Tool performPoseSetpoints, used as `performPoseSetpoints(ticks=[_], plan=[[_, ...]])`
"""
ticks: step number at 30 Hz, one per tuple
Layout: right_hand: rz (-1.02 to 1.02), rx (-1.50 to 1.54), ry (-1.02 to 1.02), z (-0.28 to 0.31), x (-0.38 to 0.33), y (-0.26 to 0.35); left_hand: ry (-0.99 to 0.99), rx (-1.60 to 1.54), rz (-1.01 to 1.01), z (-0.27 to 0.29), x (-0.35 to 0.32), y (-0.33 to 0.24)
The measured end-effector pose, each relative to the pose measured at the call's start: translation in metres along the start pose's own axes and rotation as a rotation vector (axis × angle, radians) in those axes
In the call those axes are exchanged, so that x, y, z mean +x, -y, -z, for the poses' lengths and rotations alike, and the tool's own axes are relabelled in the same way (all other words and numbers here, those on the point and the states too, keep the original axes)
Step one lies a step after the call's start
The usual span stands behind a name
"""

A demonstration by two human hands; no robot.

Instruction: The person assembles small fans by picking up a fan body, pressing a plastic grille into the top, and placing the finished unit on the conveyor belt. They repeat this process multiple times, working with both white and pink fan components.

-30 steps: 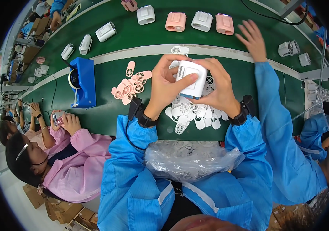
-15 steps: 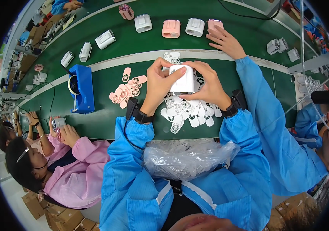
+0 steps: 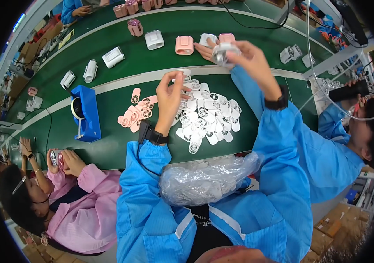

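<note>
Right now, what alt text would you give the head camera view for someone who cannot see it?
A worker in a blue coat lifts a small white device in the right hand over a green conveyor, the left hand raised above a pile of white fan grilles. Pink grilles and a blue tape dispenser lie to the left.

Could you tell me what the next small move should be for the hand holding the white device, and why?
Probably set the white device down on the green belt. The right hand holds it stretched out over the row of white and pink units, while the left hand hovers with nothing visible in it above the white grille pieces.
</note>
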State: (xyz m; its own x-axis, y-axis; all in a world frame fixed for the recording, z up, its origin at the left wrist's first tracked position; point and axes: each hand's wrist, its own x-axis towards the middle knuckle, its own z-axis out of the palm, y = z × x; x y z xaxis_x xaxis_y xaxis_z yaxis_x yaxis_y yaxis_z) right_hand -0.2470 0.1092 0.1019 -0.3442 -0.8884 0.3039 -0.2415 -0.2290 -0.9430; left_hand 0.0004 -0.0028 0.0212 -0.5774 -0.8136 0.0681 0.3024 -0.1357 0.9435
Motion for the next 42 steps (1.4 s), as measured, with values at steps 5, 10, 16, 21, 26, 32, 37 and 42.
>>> performPoseSetpoints(ticks=[5,10,16,21,26,32,37,42], plan=[[-0.356,-0.295,-0.139,0.053,0.057,0.026,0.031,0.152,-0.009,0.003,0.004,0.017],[-0.416,-0.226,-0.219,0.136,0.069,-0.014,0.009,0.136,-0.063,0.003,0.008,0.027],[-0.466,-0.215,-0.144,0.140,0.078,0.001,0.014,0.209,-0.032,0.003,0.001,0.023],[-0.692,-0.441,-0.053,0.190,0.098,-0.029,0.037,0.221,-0.044,0.000,0.006,0.031],[-0.797,-0.476,0.084,0.202,0.093,-0.065,0.026,0.231,-0.018,0.005,0.005,0.030],[-0.785,-0.365,0.165,0.218,0.097,-0.108,0.018,0.232,-0.034,0.009,0.006,0.028],[-0.754,-0.354,0.020,0.240,0.096,-0.136,0.000,0.207,-0.041,0.009,0.005,0.029],[-0.598,-0.891,0.023,0.206,0.136,-0.107,0.002,0.201,-0.039,0.005,0.009,0.029]])
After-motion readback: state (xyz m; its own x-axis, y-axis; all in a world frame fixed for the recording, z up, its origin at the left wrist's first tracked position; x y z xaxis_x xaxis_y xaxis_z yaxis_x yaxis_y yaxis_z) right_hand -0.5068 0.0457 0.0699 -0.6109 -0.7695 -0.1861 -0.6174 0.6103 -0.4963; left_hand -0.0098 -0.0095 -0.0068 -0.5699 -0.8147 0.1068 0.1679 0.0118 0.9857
